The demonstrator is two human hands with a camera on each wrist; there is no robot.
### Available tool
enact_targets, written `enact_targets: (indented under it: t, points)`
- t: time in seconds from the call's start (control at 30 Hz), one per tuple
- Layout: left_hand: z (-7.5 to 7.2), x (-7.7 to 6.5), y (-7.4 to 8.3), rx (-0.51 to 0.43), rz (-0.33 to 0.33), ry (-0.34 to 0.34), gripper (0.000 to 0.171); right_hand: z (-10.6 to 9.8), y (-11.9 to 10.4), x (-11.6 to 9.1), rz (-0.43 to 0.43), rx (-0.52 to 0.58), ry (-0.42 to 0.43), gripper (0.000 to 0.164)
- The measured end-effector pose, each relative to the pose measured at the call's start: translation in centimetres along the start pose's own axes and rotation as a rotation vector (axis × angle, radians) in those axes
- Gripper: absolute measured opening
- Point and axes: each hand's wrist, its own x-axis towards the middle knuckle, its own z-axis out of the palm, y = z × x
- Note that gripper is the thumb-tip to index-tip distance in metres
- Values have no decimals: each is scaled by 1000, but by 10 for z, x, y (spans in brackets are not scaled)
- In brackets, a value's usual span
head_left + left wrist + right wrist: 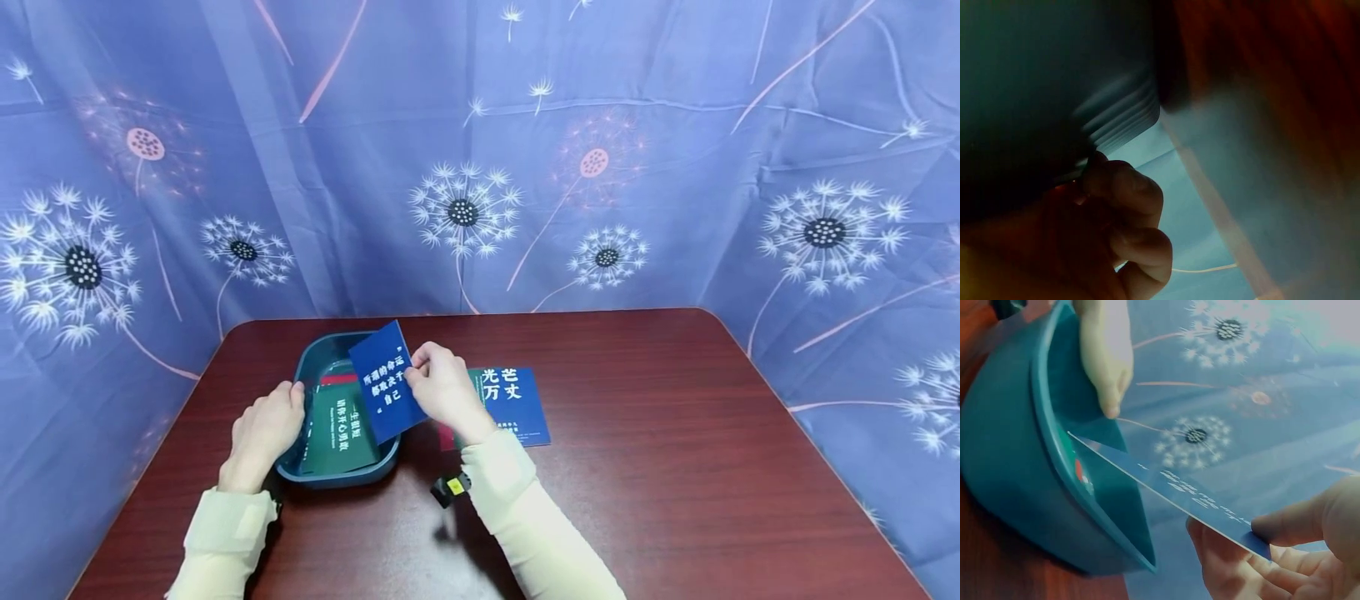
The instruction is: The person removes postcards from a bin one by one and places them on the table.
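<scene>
In the head view my right hand pinches a blue card with white lettering by its right edge. The card is tilted over the right side of a teal plastic basin. Thumb above and fingers beneath grip its edge in the right wrist view. My left hand grips the basin's left rim, its fingers curled at the wall in the left wrist view. Inside the basin lies a green card with white lettering, a red strip showing behind it.
Right of the basin, a blue card lies on the brown table, overlapping green and red cards partly hidden by my right hand. A small black device with a yellow patch hangs at my right cuff. A dandelion-patterned curtain stands behind.
</scene>
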Motion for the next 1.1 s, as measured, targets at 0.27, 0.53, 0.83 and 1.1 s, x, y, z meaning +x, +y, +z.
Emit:
enact_targets:
  t: [0.27, 0.53, 0.83, 1.1]
  points:
    - [4, 5, 3, -1, 1, -8, 52, -33, 27, -7, 77, 79, 52, 8]
    - [3, 3, 5, 2, -11, -8, 48, -61, 55, -12, 172, 187, 138, 9]
    - [1, 2, 3, 0, -11, -11, 50, -84, 82, -14, 282, 282, 192, 8]
    - [0, 1, 1, -3, -15, -22, 49, -91, 109, -23, 387, 308, 186, 10]
